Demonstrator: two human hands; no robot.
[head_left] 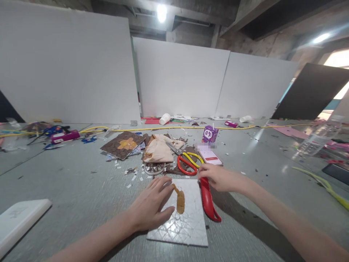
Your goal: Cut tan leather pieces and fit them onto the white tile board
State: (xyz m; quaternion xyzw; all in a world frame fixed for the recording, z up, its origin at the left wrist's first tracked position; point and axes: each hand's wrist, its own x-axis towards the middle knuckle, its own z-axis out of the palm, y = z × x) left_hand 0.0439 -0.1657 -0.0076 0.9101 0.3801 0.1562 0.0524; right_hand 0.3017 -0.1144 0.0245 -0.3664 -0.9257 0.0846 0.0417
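Observation:
A white board [190, 225] with a cracked, tile-like pattern lies flat in front of me. Stuck on it is a brown, elongated patch [180, 202] with a thin strip at its upper end. My left hand [154, 203] rests on the board's left side, fingers stretched out, fingertips beside the thin strip. Along the board's right edge, my right hand [215, 176] has its fingers closed on the upper end of a red plastic tool [207, 200] with a looped lower end. Its working end is hidden under the fingers. Scissors [187, 164] with red and yellow handles lie just beyond.
Behind the board are a cream cloth [159, 149], a brown patterned board [121, 145], a tape roll [154, 168] and scattered scraps. A phone [211, 156] and purple drink carton [209, 134] stand right of them. A white box [23, 222] lies left; a plastic bottle [317, 138] right.

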